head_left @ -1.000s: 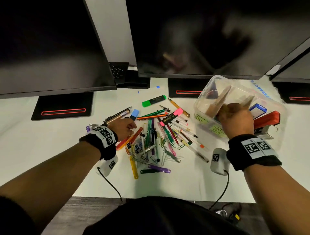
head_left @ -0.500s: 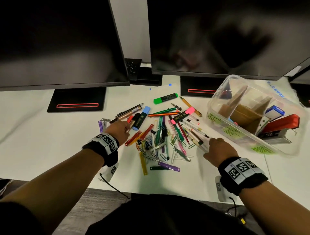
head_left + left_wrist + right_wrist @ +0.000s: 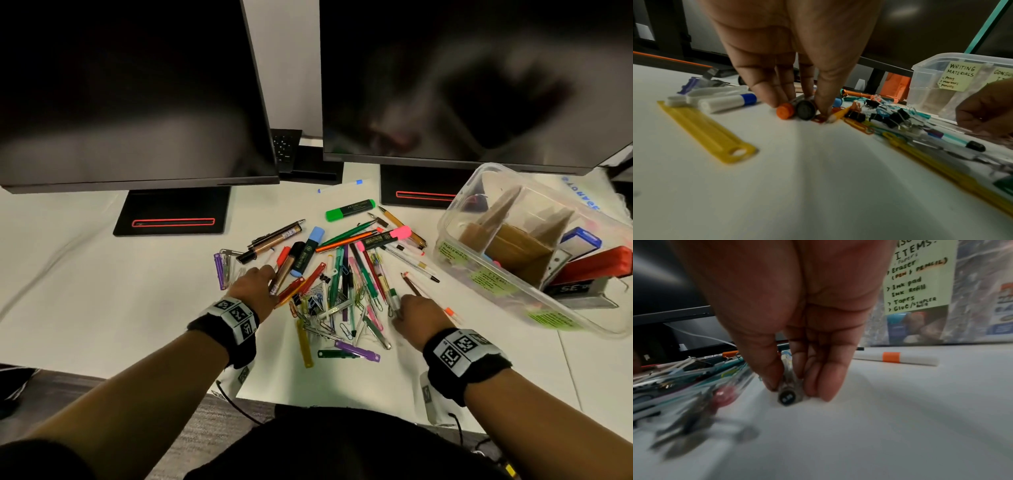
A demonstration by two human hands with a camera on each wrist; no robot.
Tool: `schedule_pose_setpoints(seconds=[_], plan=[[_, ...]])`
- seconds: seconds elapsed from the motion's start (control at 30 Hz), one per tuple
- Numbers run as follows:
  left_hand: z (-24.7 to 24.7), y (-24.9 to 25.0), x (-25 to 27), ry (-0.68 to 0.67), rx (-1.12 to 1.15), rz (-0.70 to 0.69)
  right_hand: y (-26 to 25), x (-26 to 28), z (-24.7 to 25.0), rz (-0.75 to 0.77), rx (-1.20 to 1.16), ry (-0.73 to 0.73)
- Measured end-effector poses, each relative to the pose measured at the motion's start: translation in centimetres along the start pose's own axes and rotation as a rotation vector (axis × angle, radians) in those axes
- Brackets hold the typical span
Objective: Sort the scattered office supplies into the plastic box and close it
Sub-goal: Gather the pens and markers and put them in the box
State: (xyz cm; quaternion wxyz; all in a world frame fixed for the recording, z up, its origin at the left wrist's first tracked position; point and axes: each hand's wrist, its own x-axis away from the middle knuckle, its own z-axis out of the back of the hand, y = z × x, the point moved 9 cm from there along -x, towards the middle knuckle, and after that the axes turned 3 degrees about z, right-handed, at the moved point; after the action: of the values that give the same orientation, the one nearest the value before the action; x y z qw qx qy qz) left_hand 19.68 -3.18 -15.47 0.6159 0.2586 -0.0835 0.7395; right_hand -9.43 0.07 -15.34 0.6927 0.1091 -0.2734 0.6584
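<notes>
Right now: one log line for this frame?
left hand: pinching markers | right hand: pinching pen | plastic box: open

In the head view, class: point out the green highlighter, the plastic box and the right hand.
green highlighter (image 3: 350, 209), head view, middle of its barrel.
plastic box (image 3: 459, 202), head view, near-left wall.
right hand (image 3: 419, 313), head view, back of the hand.

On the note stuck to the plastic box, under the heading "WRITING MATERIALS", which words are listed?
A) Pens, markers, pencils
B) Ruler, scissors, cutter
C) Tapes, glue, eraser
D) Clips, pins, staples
A: in the left wrist view the yellow note on the wall of the plastic box reads "WRITING MATERIALS", and below it "Pens", "Markers", "Pencils".
</notes>
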Motion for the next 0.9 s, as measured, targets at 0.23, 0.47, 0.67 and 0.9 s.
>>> schedule_pose_setpoints(seconds=[0.23,0.47,0.67,0.9], plan=[[-0.7,0.6,-0.4,-0.017,0.015,0.013,0.0,-0.6,0.2,-0.055,-0.005,-0.026],[-0.4,0.6,-1.0,0.01,-0.095,0.045,2.0,-1.2,0.9,-0.135,-0.158,-0.064],[-0.5,1.8,-2.2,-0.005,-0.121,0.031,0.5,-3.1,3.5,-0.095,-0.161,0.04],[-0.6,2.2,-3.2,-0.044,-0.07,0.078,-3.0,-6.7,7.9,0.036,0.046,0.223]])
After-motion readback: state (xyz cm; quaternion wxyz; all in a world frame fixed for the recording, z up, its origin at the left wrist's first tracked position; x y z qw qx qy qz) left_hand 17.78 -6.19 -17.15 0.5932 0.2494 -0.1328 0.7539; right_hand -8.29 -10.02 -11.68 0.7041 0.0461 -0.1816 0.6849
